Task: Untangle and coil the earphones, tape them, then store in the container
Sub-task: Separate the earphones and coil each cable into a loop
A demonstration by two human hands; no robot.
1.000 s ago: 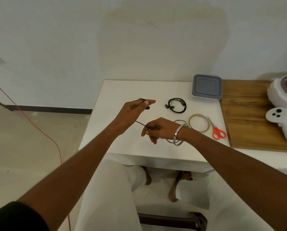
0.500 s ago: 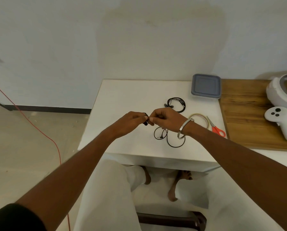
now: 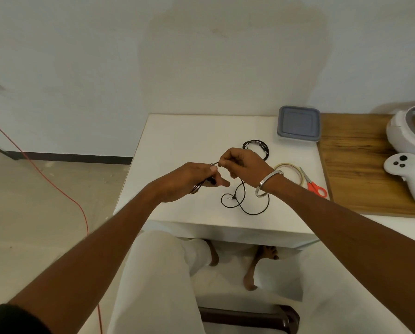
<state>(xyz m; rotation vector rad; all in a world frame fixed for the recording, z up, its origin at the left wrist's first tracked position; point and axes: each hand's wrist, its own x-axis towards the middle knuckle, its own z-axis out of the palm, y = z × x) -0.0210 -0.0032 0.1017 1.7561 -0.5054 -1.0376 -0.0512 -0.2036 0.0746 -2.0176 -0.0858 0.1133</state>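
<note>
Head view: lidded container (image 3: 298, 126), contents hidden.

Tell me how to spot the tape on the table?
Find the white table and look at its right edge, beside the wooden board. The tape roll lies flat there, next to red-handled scissors. It is the only pale, see-through ring; the coiled earphones nearby are black.

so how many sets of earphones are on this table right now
2. One already coiled set lies on the white table behind the right hand. The other, a loose black set, is pinched by both hands, left hand included, its free end trailing on the tabletop. The closed container could hide more.
</note>
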